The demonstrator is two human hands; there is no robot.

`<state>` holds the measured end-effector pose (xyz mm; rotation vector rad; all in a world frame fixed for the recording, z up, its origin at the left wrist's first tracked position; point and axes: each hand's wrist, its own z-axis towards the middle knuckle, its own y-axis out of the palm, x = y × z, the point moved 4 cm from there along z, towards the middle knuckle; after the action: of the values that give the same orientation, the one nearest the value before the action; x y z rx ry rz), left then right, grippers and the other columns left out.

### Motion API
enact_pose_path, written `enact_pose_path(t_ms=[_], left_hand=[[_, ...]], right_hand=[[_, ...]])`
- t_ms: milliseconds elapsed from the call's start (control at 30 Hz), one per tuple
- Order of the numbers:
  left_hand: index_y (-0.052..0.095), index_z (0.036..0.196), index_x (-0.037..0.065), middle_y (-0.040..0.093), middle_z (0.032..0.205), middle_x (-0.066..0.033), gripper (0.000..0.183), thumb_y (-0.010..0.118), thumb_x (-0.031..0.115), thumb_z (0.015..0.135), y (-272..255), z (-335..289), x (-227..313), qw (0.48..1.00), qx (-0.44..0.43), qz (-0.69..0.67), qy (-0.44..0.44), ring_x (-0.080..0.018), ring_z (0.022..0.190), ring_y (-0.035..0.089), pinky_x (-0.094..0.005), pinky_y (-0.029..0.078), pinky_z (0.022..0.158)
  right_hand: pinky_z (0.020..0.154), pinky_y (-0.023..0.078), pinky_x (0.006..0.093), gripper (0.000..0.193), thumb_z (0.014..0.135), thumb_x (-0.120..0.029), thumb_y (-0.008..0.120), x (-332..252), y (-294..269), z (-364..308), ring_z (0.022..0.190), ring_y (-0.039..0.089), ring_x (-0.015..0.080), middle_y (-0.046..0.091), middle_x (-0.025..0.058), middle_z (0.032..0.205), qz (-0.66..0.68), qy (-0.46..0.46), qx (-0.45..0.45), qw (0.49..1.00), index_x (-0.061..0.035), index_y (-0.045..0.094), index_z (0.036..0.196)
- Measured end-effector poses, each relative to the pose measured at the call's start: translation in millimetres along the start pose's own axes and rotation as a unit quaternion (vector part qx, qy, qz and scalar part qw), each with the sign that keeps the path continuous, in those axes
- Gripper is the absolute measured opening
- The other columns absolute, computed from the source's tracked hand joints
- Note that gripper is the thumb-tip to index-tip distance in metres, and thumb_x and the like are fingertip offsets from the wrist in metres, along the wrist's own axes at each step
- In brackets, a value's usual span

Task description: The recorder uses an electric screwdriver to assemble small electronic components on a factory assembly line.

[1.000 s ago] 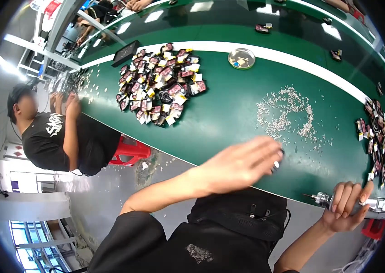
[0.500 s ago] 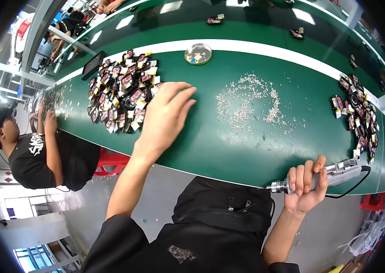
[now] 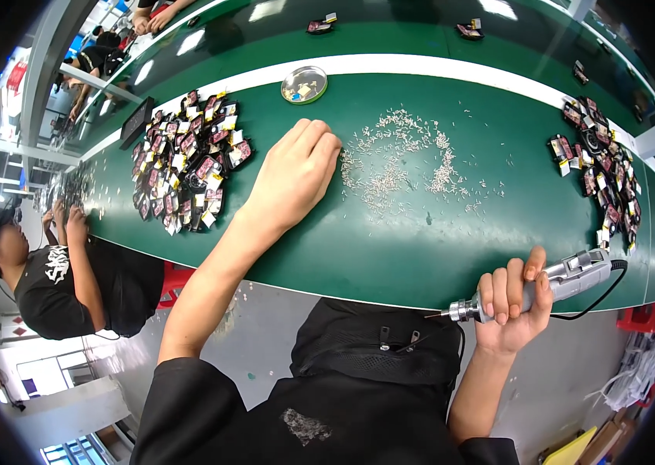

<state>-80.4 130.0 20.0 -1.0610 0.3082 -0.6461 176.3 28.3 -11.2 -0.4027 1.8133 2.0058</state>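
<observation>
My right hand is wrapped round a grey electric screwdriver over the table's near edge. Its thin bit points left, and a black cable trails from its back end. My left hand hovers over the green table with its fingers bent and pressed together. The fingertips are hidden, so whatever is in them cannot be made out. Beside those fingers lies a loose scatter of tiny silvery screws. To the left is a heap of small black devices with pinkish faces and white-and-yellow tags.
A round shallow tin with small bits stands toward the back. A second heap of the devices lies at the far right. Beyond the white rail runs a green belt with a few devices. At left a co-worker sits at the same table.
My left hand has moved right, from the device heap to the screws, and its spread fingers have closed. My right hand keeps the screwdriver in nearly the same place. The view has shifted slightly.
</observation>
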Motion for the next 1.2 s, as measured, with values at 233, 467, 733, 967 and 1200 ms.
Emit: enact_pose_path(t_ms=[233,467,733,967,1200], left_hand=[[0.039,0.082,-0.001,0.043,0.074,-0.0138,0.004,0.043,-0.004,0.082,-10.3,-7.6,9.2,0.983,-0.020,-0.145,-0.113,-0.0279,0.065,0.044,-0.0359,0.039,0.063],[0.048,0.085,-0.002,0.052,0.081,-0.0097,0.005,0.046,0.000,0.089,-9.1,-39.5,87.3,0.850,-0.045,-0.495,-0.177,-0.0123,0.069,0.044,-0.0254,0.038,0.063],[0.054,0.087,-0.003,0.054,0.085,-0.0091,0.012,0.051,0.007,0.092,13.2,-55.9,134.0,0.567,-0.025,-0.787,-0.244,-0.0119,0.072,0.050,-0.0246,0.042,0.066],[0.055,0.087,-0.003,0.054,0.085,-0.0091,0.013,0.051,0.008,0.093,15.5,-56.1,135.5,0.537,-0.035,-0.808,-0.240,-0.0117,0.073,0.052,-0.0242,0.043,0.065],[0.055,0.087,-0.004,0.055,0.083,-0.0119,0.015,0.054,0.010,0.091,16.7,-55.6,136.0,0.536,-0.027,-0.809,-0.240,-0.0146,0.071,0.052,-0.0266,0.044,0.064]], right_hand=[[0.040,0.034,0.0256,0.015,0.093,-0.020,0.044,-2.4,-1.1,-1.7,0.036,0.033,0.0089,0.035,-0.0013,0.048,0.005,0.000,0.011,1.000,-0.0065,0.042,0.086],[0.045,0.035,0.0260,0.017,0.094,-0.022,0.040,-3.8,14.0,4.5,0.039,0.033,0.0088,0.036,-0.0023,0.050,0.034,-0.025,0.004,0.999,-0.0074,0.044,0.087],[0.047,0.033,0.0241,0.017,0.093,-0.020,0.047,-12.5,48.2,5.3,0.040,0.034,0.0066,0.037,-0.0032,0.052,0.045,-0.098,-0.029,0.994,-0.0037,0.050,0.089],[0.046,0.037,0.0269,0.025,0.097,-0.027,0.037,-12.7,43.2,4.2,0.039,0.035,0.0090,0.038,-0.0028,0.051,0.059,-0.099,-0.021,0.993,-0.0075,0.054,0.094],[0.046,0.034,0.0247,0.015,0.092,-0.018,0.049,-11.0,46.3,4.6,0.039,0.034,0.0069,0.036,-0.0029,0.050,0.075,-0.101,0.008,0.992,-0.0040,0.049,0.088]])
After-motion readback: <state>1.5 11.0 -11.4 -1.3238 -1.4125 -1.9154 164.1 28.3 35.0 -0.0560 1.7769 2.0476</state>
